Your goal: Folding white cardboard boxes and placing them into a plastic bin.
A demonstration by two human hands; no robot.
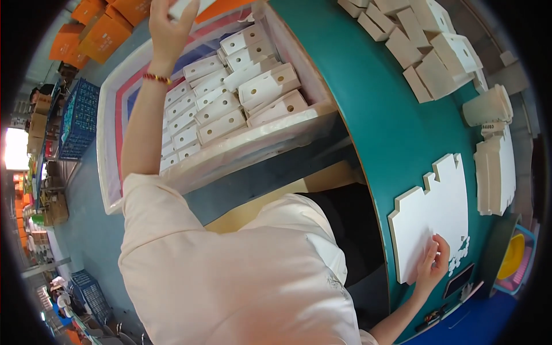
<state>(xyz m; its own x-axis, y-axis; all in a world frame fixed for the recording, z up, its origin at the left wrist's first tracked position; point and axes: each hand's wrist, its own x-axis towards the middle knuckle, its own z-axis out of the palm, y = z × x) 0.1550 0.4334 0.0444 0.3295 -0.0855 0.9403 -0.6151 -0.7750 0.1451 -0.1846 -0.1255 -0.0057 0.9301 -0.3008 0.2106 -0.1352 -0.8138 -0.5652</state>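
Gripping white piece [184,7]: left fingers [187,20]. Right fingers [443,247] half-open over green table [376,118]; blue crates [79,118].

**White against green**

The table [397,132] is plain green; the card stack [434,207], white. The boxes [267,86] are off-white, the crate [241,153] striped pinkish-red, white and blue. The bracelet [157,78] mixes red and gold, the shirt [230,282] is cream, the cartons [109,37] orange.

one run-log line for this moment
left hand: holding white item | right hand: at flat white card stack | bin: white boxes inside
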